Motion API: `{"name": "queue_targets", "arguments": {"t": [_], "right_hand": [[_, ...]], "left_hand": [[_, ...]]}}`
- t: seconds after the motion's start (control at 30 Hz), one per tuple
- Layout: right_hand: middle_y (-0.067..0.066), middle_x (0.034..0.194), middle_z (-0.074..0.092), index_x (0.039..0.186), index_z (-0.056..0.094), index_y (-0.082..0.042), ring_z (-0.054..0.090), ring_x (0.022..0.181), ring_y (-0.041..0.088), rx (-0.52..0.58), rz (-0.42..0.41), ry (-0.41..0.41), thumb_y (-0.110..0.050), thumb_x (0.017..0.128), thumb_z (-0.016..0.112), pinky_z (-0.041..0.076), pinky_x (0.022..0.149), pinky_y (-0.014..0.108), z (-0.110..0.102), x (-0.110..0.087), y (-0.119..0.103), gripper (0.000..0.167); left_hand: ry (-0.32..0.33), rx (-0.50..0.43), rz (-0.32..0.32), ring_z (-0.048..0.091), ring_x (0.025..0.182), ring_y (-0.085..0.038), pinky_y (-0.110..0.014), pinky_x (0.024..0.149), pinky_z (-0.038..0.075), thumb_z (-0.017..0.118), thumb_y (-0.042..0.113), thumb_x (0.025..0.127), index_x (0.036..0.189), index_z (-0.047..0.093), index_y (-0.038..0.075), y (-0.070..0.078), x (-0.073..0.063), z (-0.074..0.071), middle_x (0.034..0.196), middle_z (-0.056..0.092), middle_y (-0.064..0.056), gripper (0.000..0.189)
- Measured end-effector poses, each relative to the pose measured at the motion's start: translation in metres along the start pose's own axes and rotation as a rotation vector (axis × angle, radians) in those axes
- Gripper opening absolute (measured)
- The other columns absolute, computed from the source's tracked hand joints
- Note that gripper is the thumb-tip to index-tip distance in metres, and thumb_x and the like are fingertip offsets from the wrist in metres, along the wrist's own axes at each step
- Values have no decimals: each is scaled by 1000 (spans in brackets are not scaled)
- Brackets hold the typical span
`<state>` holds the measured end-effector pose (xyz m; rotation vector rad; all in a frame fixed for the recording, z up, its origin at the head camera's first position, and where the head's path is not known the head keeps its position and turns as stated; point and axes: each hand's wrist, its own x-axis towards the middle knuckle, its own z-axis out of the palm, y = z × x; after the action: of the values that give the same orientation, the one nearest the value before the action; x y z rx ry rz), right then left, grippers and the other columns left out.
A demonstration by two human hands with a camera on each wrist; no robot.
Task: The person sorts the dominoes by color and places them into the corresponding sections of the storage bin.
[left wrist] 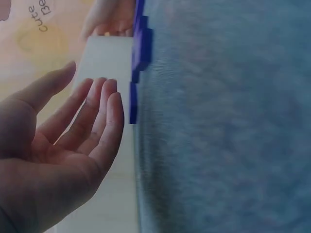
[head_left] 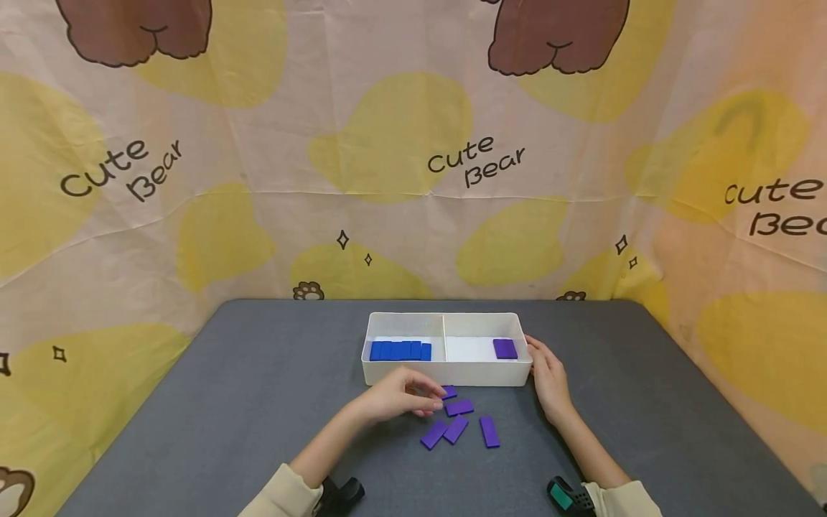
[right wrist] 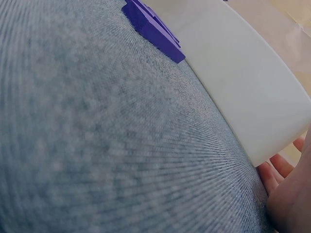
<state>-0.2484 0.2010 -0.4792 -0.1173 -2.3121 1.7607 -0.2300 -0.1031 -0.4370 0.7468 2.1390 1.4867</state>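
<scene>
A white two-compartment box stands on the table. Blue tiles line its left compartment, and purple tiles lie at the right end of the other. Several loose purple tiles are scattered before the box. My left hand hovers at its front beside the nearest purple tile; in the left wrist view the left hand has thumb and loosely bent fingers apart, nothing between them. Against the box's right end, my right hand rests with fingers extended, their tips partly hidden behind the box.
The dark grey table extends on all sides of the box. Behind it hangs a patterned cloth with bear prints. A black strap device sits on the left wrist, and another device on the right.
</scene>
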Motion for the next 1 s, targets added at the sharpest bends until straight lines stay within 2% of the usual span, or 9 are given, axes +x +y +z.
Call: {"name": "queue_targets", "arguments": {"t": [0.2, 0.4, 0.67, 0.83, 1.0], "right_hand": [[21, 155, 54, 153, 52, -1, 53, 133, 29, -1, -1, -7, -29, 115, 36, 44, 88, 8, 0, -2, -2, 50], [22, 155, 53, 154, 51, 0, 53, 135, 31, -1, 2, -7, -29, 115, 35, 44, 89, 8, -1, -2, -3, 51], [23, 156, 53, 155, 48, 1, 53, 135, 29, 12, -5, -16, -25, 115, 34, 45, 90, 10, -2, -1, 0, 50], [23, 154, 54, 154, 51, 1, 54, 133, 30, 1, -10, -14, -27, 115, 34, 45, 89, 9, -1, -2, -2, 50], [22, 155, 54, 153, 52, 0, 54, 133, 30, 9, -9, -13, -29, 115, 36, 43, 89, 8, -1, -3, -2, 50]], "left_hand": [[-72, -2, -1, 68, 85, -4, -21, 76, 58, 75, 4, 96, 121, 72, -12, -7, -2, 0, 103, 79, -14, 30], [-113, -13, -18, 66, 86, -5, -17, 78, 53, 77, -1, 91, 121, 72, -12, -11, -3, -1, 99, 77, -9, 32], [-188, 18, -47, 61, 87, -6, -16, 77, 52, 81, -8, 85, 123, 73, -9, -15, -2, -2, 98, 71, 1, 39], [-230, 48, -23, 60, 88, -4, -16, 81, 52, 83, -11, 81, 123, 72, -9, -16, -1, -4, 100, 71, 3, 43], [-234, 103, 0, 60, 89, -3, -16, 82, 51, 85, -10, 80, 122, 73, -8, -16, -1, -3, 100, 71, 3, 44]]}}
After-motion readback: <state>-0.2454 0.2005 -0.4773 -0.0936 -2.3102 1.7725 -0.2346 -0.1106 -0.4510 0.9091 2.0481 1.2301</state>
